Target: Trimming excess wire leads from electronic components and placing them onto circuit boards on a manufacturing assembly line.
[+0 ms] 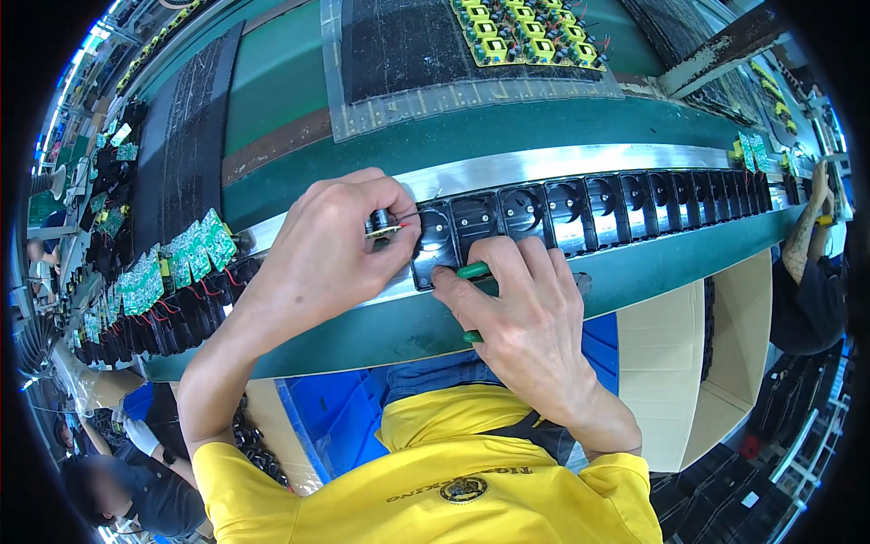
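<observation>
My left hand (331, 240) pinches a small circuit board (388, 231) carrying a dark cylindrical part, with a red wire close to the fingertips. It hovers over the left edge of a black plastic housing (435, 240), the leftmost in a row of similar open housings. Curled around a plier-like tool with green handles (473, 270), my right hand (530, 322) rests its thumb and fingertips at the near edge of that housing. The tool's working end is hidden by the hand.
Left along the rail stand housings with upright green circuit boards (195, 254). A panel of yellow transformer boards (530, 34) lies at the back. Below the green bench edge are a blue bin (331, 417) and an open cardboard box (657, 376). Other people work at both sides.
</observation>
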Demonstrator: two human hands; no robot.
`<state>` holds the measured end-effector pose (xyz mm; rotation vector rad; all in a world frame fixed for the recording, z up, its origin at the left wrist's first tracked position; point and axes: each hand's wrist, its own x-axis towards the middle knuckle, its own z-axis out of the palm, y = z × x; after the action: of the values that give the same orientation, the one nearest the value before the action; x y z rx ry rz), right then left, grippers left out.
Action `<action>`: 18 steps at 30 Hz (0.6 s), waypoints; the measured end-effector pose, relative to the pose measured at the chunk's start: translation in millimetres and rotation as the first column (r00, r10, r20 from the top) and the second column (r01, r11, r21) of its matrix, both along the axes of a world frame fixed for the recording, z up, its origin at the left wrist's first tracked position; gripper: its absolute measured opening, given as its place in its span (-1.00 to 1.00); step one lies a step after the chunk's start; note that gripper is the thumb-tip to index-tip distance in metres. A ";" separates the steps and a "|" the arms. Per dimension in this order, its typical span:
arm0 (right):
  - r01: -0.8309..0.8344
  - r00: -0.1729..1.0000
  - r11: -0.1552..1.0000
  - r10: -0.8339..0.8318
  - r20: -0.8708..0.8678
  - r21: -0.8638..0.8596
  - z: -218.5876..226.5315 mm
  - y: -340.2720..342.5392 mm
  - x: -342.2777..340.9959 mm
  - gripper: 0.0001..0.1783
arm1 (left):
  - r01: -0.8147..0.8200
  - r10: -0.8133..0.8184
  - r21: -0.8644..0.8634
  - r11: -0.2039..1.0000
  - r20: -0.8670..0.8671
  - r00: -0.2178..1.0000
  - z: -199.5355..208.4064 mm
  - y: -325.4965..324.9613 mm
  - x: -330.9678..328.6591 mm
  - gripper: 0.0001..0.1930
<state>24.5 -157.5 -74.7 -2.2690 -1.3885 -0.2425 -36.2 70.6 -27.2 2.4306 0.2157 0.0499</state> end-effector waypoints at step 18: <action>0.558 0.231 0.372 0.789 -0.569 0.742 28.5 58.8 45.2 -0.54 | 0.399 -0.485 0.407 0.822 0.133 0.864 -9.0 38.7 3.0 -0.84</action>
<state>69.7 -98.7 -46.3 -0.6923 -0.3650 0.4160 -33.1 109.3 -36.2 2.7554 -0.5216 0.1774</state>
